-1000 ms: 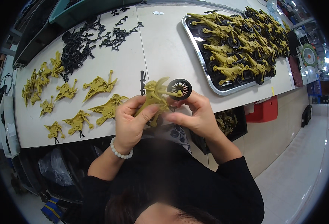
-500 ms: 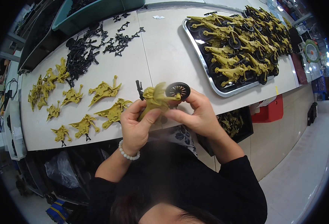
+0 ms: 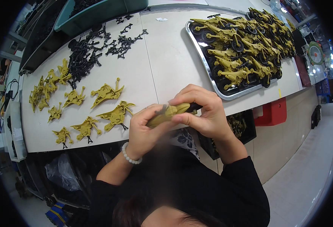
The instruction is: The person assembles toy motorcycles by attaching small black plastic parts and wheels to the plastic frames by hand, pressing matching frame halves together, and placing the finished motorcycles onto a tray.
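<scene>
My left hand, with a white bead bracelet at the wrist, and my right hand both grip a yellow toy motorcycle above the table's front edge. Its body is turned nearly end-on between my thumbs and fingers. A bit of black shows at its right end; my fingers cover most of the rest. Left of my hands lie several loose yellow motorcycle bodies, some with a small black forked part at the lower end. More yellow pieces are clustered farther left.
Small black plastic parts are heaped at the back left, below a teal bin. On the right, a metal tray holds many yellow motorcycles with black wheels. A red bin and a black crate sit below the table edge.
The toy motorcycle has been turned, so its spoked wheel and black handlebar no longer show plainly. My right hand has come up and closed over its top.
</scene>
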A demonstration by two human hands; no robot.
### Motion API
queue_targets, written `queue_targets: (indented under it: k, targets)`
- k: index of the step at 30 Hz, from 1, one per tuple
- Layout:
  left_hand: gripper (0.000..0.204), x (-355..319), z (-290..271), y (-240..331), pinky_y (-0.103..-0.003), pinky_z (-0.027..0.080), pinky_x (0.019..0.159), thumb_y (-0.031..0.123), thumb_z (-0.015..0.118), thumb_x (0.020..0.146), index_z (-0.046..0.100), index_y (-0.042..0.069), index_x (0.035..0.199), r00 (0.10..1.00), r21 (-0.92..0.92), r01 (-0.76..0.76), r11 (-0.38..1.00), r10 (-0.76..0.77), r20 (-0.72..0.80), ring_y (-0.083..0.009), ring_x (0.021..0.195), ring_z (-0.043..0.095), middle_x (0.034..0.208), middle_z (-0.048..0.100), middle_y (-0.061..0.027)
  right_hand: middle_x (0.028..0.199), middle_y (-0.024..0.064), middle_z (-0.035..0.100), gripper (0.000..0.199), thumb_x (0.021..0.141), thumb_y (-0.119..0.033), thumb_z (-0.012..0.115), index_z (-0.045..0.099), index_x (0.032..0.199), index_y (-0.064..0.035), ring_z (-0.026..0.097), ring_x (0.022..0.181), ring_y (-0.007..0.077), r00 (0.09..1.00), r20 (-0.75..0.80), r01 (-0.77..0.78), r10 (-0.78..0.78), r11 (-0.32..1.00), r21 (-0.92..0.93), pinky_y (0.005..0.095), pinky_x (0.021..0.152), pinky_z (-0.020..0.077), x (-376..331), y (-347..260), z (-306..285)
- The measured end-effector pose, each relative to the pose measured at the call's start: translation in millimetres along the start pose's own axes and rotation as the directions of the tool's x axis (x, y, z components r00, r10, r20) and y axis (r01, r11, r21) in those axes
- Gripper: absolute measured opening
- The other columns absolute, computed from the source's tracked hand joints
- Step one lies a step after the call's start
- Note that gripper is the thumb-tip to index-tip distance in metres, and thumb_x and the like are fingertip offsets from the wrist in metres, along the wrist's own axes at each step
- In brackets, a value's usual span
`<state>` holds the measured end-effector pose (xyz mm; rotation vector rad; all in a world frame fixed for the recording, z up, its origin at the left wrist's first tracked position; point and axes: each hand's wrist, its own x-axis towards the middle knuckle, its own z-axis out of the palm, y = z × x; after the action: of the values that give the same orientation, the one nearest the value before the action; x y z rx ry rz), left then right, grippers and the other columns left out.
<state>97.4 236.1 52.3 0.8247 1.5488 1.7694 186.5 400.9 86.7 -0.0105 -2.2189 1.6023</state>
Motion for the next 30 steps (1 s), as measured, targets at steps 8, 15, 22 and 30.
queue_targets:
  k: [8,15,22,30]
  targets:
    - [0.022,-6.0,-4.7,-8.0,-0.023,0.050,0.071,0.005,0.068,0.086,0.065,-0.004,0.106,0.993,-0.161,0.107,0.981,-0.115,-0.041,-0.0113,0.076,0.063,0.091,0.069,-0.0072,0.092,0.0098,0.065,0.038,0.073,-0.018,0.079,0.066,0.103,0.0009,0.061,0.088,0.0168,0.977,-0.069,-0.167,0.200,0.931,0.324,0.0272,0.080,0.0459,1.4,5.3,0.7]
    - [0.021,-4.1,-4.2,-13.8,-0.024,0.050,0.071,0.005,0.066,0.087,0.064,-0.006,0.105,0.991,-0.416,-0.025,0.909,-0.034,-0.133,-0.0106,0.078,0.063,0.093,0.069,-0.0075,0.096,0.0094,0.065,0.039,0.068,-0.018,0.082,0.066,0.098,0.0012,0.061,0.090,0.0186,0.994,-0.006,-0.105,0.105,0.992,-0.067,0.0303,0.081,0.0472,-15.6,7.8,6.9]
    - [0.022,-7.8,-0.7,-15.9,-0.021,0.047,0.072,0.002,0.069,0.084,0.062,-0.006,0.103,0.969,-0.199,-0.174,0.964,0.132,-0.207,-0.0069,0.081,0.059,0.092,0.067,-0.0051,0.086,0.0106,0.060,0.025,0.073,-0.010,0.075,0.064,0.093,-0.0005,0.056,0.078,0.0233,0.986,-0.162,-0.018,0.027,0.998,0.055,0.0316,0.072,0.0450,-13.1,4.8,26.6]
    - [0.022,-6.4,5.7,-21.7,-0.023,0.048,0.078,0.004,0.066,0.087,0.061,-0.005,0.107,0.976,-0.354,-0.161,0.921,0.095,-0.197,-0.0087,0.087,0.061,0.100,0.067,-0.0068,0.088,0.0109,0.059,0.025,0.075,-0.010,0.074,0.063,0.094,0.0008,0.056,0.078,0.0237,0.980,-0.187,0.065,-0.063,0.998,0.002,0.0324,0.072,0.0454,-16.4,18.3,28.4]
